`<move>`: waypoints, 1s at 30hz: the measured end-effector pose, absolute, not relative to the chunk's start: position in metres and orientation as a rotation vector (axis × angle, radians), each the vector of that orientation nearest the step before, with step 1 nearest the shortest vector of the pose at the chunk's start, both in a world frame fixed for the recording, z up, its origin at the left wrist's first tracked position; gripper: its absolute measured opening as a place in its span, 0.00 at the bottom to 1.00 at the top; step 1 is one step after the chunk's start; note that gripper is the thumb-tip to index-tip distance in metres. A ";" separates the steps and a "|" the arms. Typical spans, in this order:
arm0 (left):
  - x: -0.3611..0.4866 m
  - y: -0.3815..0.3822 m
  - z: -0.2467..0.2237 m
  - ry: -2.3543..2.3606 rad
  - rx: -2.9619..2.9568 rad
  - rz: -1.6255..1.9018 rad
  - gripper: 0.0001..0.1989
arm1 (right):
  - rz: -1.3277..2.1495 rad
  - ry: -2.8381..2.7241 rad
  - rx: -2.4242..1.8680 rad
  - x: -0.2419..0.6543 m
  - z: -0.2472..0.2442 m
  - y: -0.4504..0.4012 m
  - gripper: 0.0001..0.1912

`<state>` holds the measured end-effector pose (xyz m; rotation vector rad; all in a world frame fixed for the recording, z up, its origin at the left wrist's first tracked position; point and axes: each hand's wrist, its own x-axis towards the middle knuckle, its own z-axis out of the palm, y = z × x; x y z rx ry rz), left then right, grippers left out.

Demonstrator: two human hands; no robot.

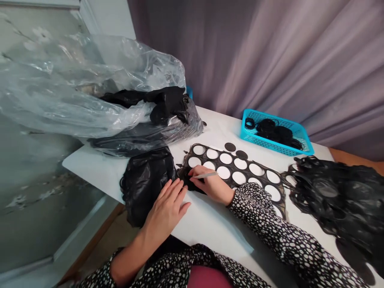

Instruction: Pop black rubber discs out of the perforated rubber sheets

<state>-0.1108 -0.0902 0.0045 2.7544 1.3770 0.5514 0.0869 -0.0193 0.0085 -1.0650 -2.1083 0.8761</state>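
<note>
My right hand (211,185) is closed around a slim pale-grey stick-like tool (205,175); its exact kind is unclear. The fingertips press down on the left end of a thin black sheet (218,164) with rows of round holes, through which the white table shows. My left hand (168,205) lies flat with fingers stretched out, beside the sheet's lower left corner. Its fingertips touch the right edge of a stack of black, shiny, flexible material (147,180), and it holds nothing. Two loose black discs, one of them this disc (230,147), lie behind the sheet.
A large clear plastic bag (144,68) with black pieces inside covers the table's back left. At the back right stands a blue basket (279,150) of black rings and discs. A heap of perforated black scraps (339,192) lies on the right of the white table (210,224).
</note>
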 end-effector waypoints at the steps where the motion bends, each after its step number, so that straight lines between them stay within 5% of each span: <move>1: -0.112 -0.090 0.005 1.377 2.754 0.546 0.18 | 0.923 -2.069 -1.049 0.088 0.007 -0.020 0.05; 17: -0.116 -0.092 0.003 1.382 2.755 0.535 0.19 | 0.941 -2.096 -1.047 0.085 0.005 -0.022 0.08; 25: -0.114 -0.089 0.003 1.384 2.742 0.550 0.15 | 0.392 -2.480 -1.034 0.069 0.001 -0.041 0.07; 30: -0.114 -0.088 0.004 1.394 2.751 0.573 0.16 | 0.348 -1.934 -1.388 0.099 0.005 -0.010 0.07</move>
